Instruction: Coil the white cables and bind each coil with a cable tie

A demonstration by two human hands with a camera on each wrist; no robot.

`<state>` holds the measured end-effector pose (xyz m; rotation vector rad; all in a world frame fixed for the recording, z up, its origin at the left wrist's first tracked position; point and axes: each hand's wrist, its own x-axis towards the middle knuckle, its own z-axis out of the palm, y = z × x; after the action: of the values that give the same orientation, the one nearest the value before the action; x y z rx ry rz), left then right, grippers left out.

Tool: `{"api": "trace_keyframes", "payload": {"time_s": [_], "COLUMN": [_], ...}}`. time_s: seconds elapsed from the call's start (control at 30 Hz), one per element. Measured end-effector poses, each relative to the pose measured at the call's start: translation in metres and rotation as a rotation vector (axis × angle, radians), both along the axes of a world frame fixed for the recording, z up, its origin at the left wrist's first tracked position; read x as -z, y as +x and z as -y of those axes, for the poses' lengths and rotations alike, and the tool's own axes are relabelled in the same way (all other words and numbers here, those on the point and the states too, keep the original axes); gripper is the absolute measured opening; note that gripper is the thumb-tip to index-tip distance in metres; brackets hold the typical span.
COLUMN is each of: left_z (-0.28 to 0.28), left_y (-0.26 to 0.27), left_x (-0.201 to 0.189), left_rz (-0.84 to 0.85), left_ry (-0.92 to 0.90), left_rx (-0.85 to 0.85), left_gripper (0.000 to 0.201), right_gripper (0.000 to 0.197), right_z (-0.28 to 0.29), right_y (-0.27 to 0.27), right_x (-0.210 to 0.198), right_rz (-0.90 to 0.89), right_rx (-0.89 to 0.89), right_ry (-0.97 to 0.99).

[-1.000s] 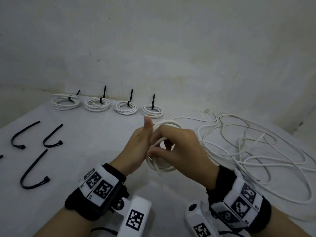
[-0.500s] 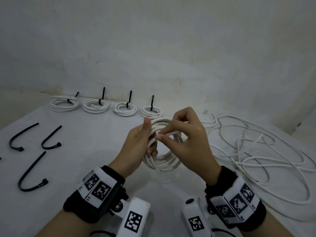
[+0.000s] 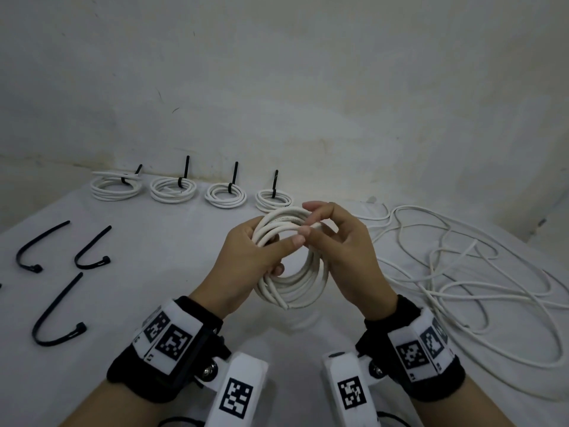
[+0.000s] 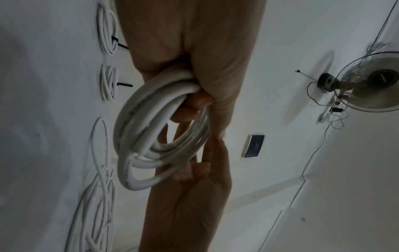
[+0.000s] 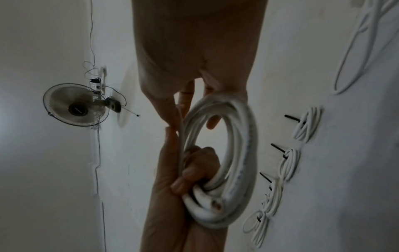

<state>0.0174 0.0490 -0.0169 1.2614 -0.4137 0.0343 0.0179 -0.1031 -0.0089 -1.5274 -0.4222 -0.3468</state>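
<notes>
Above the desk (image 3: 172, 272), right at centre, a freshly wound coil (image 3: 292, 285) of white cable is held up off the surface between both hands. The left hand (image 3: 246, 260) has its fingers curled through the ring and clamps the bundled turns on its left side, thumb laid across toward the other hand. The right hand (image 3: 345, 251) pinches the top strands between thumb and forefinger, other fingers fanned loosely behind.

Now the risk! A cut end (image 5: 215, 207) of the cable sits at the bottom of the coil, close to the left fingers, and nothing binds it yet. If that left grip slackens, I judge the stiff turns will spring apart and the ring will flop open.

And look where the loose cable ties (image 3: 55, 315) are: three of them, out on the left of the desk, well apart from the hands. One hand has to let go to fetch one, probably the right, as the left holds the bundle. That leaves a single hand holding every turn, and that is when strands could slip.

On the right, the tangle of uncoiled cable (image 3: 462, 272) lies sprawled. Whether this coil is free of it, I cannot tell; if it is joined, a tug would drag at the ring.

At the back, four bound coils (image 3: 172, 189) sit in a row by the wall (image 3: 277, 87).
</notes>
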Motion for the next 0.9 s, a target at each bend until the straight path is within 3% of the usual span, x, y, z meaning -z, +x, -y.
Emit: {"api": "trace_keyframes", "payload": {"time_s": [0.13, 0.27, 0.4, 0.5, 0.63, 0.8, 0.9], "left_z": [-0.001, -0.001, -0.003, -0.004, -0.004, -0.002, -0.002], "left_y": [-0.002, -0.001, 0.002, 0.003, 0.005, 0.002, 0.001], "left_x": [-0.002, -0.001, -0.002, -0.003, -0.003, -0.004, -0.004], "left_rz": [0.024, 0.018, -0.007, -0.025, -0.048, -0.039, -0.041], "left_ry": [0.003, -0.040, -0.101, -0.111, -0.087, -0.035, -0.048], "left_rx": [-0.027, -0.071, -0.075, -0.066, -0.062, -0.031, -0.046], "left_gripper": [0.008, 0.014, 0.016, 0.021, 0.025, 0.006, 0.006], "right_gripper": [0.007, 0.005, 0.018, 0.007, 0.024, 0.043, 0.042], "right_z": [0.004, 0.009, 0.009, 0.006, 0.009, 0.015, 0.013], "right_y": [-0.001, -0.001, -0.001, -0.001, 0.004, 0.003, -0.003], "right_x": [0.003, -0.003, -0.010, -0.016, -0.025, -0.033, -0.037], "right_rz": [0.007, 0.013, -0.149, -0.257, -0.393, -0.414, -0.166], "right_rx": [-0.066, -0.124, -0.264, -0.309, -0.375, -0.394, -0.225], "right_ry": [0.098, 0.046, 0.109, 0.145, 0.197, 0.026, -0.300]}}
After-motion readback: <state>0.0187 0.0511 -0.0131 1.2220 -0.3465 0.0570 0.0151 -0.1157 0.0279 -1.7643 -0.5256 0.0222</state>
